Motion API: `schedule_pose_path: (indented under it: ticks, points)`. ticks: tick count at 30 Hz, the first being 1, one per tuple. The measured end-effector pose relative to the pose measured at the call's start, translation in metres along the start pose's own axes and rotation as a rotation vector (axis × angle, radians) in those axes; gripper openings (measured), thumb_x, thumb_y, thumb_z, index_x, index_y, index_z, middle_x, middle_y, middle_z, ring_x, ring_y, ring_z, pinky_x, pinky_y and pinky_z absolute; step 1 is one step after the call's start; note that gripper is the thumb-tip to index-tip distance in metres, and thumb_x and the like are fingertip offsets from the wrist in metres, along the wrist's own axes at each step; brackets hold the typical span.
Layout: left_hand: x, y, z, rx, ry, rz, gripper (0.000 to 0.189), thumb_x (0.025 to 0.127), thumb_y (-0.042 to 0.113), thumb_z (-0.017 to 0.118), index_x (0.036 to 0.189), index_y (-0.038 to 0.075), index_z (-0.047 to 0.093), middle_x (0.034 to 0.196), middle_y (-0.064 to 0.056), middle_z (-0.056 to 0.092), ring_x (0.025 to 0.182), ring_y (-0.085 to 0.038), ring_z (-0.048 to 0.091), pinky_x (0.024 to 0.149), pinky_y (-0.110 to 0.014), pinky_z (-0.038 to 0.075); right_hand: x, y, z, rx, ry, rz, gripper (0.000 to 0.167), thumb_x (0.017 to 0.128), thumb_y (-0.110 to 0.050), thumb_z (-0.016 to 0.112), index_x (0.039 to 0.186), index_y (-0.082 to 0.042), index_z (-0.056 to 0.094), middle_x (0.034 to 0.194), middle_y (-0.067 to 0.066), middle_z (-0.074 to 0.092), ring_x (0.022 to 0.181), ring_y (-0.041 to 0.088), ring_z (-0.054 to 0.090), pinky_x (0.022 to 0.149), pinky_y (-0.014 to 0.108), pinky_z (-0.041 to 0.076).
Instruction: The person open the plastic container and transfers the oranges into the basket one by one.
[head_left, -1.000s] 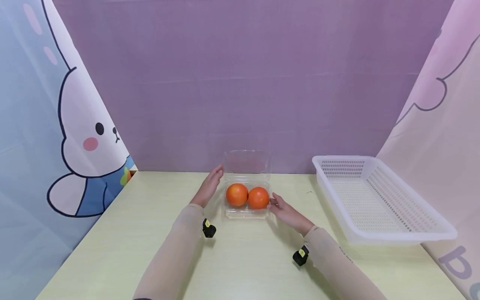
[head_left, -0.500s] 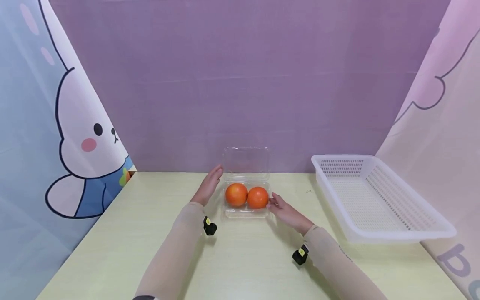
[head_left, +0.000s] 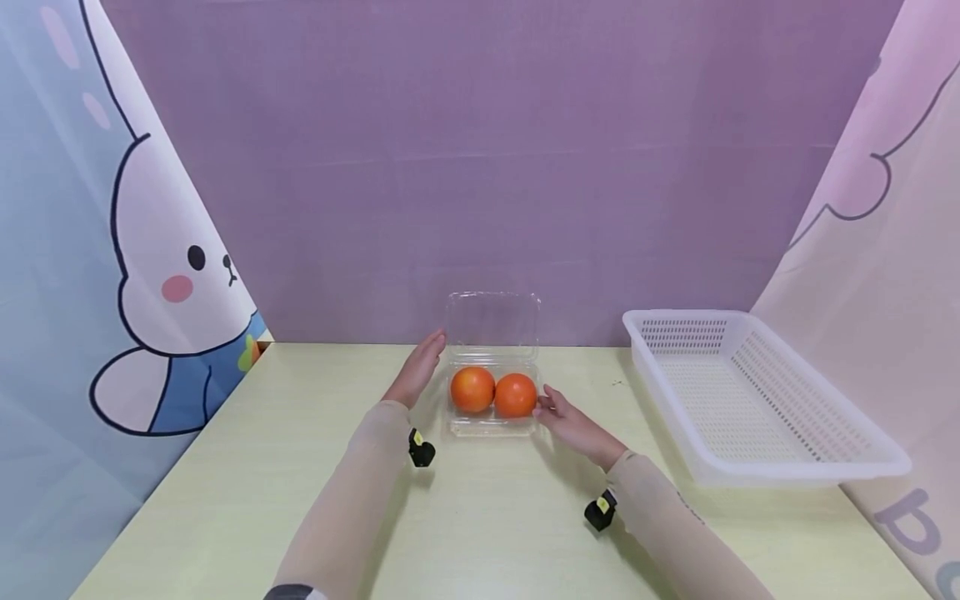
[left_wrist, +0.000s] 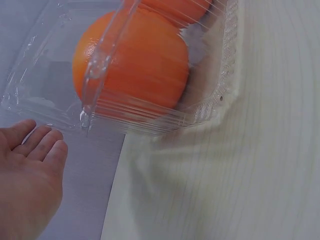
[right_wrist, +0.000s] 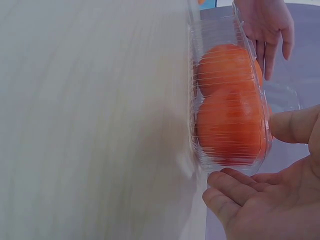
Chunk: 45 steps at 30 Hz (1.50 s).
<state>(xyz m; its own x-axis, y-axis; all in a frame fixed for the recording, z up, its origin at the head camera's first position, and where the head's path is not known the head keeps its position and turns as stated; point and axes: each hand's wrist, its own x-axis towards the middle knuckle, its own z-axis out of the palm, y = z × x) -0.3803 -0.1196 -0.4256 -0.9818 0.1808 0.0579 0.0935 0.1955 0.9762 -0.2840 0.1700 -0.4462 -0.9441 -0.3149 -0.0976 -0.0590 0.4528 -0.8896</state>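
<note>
Two oranges, the left one (head_left: 472, 389) and the right one (head_left: 516, 395), sit side by side in a clear plastic clamshell container (head_left: 491, 427) on the table. Its hinged lid (head_left: 493, 321) stands raised at the back. My left hand (head_left: 418, 371) is beside the container's back left corner, fingers straight; in the left wrist view a small gap shows between the fingertips (left_wrist: 57, 145) and the lid. At the container's right side, my right hand (head_left: 577, 425) pinches the wall, thumb (right_wrist: 295, 125) at the rim and fingers against the outside. The right palm is partly cut off in its wrist view.
A white perforated plastic basket (head_left: 701, 454) stands on the right of the pale wooden table (head_left: 480, 525). Behind the table hangs a purple cloth (head_left: 487, 167), with printed cloths at both sides.
The lid's top edge has risen slightly, and the lid looks more upright. Both hands stay in nearly the same places, and the oranges have not moved in the container.
</note>
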Motion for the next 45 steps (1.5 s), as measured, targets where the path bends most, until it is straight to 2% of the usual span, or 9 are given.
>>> schedule_pose_path:
  ticks: [15,20,24,33,45]
  points:
    - [0.006,-0.002,0.003,0.014,0.009,-0.022,0.062,0.109,0.043,0.032,0.159,0.007,0.024,0.165,-0.009,0.020,0.149,-0.028,0.022,0.121,-0.043,0.020,-0.003,-0.003,-0.002,-0.009,-0.021,0.005,0.072,0.108,-0.031,0.044,0.160,-0.001,0.003,0.159,0.025,0.024,0.145,0.045,0.024,0.115,0.065,0.019]
    - [0.007,-0.001,0.005,0.049,0.014,-0.049,0.064,0.107,0.048,0.031,0.160,0.012,0.025,0.165,-0.007,0.019,0.151,-0.026,0.013,0.122,-0.046,0.011,-0.004,-0.003,-0.003,-0.004,-0.022,-0.001,0.073,0.108,-0.031,0.045,0.160,-0.001,0.003,0.159,0.025,0.024,0.144,0.045,0.024,0.114,0.066,0.020]
    - [0.006,-0.001,0.005,0.074,0.012,-0.068,0.063,0.107,0.050,0.030,0.160,0.016,0.026,0.165,-0.003,0.019,0.152,-0.024,0.010,0.122,-0.048,0.007,-0.002,-0.002,-0.001,-0.002,-0.014,-0.004,0.073,0.108,-0.031,0.045,0.159,-0.001,0.004,0.159,0.025,0.025,0.144,0.045,0.025,0.115,0.064,0.020]
    - [0.008,-0.005,0.008,0.088,0.015,-0.071,0.064,0.107,0.047,0.030,0.160,0.010,0.024,0.165,-0.006,0.018,0.151,-0.025,0.011,0.122,-0.047,0.008,0.001,0.001,-0.001,0.000,-0.002,-0.005,0.072,0.108,-0.029,0.046,0.159,0.000,0.005,0.159,0.025,0.027,0.144,0.044,0.026,0.116,0.062,0.021]
    - [0.004,-0.006,0.011,0.087,0.022,-0.090,0.063,0.108,0.046,0.030,0.160,0.011,0.022,0.165,-0.007,0.018,0.151,-0.028,0.013,0.122,-0.049,0.010,0.001,0.002,0.000,-0.023,-0.002,-0.017,0.071,0.108,-0.028,0.045,0.158,0.003,0.005,0.157,0.028,0.026,0.143,0.046,0.026,0.115,0.062,0.022]
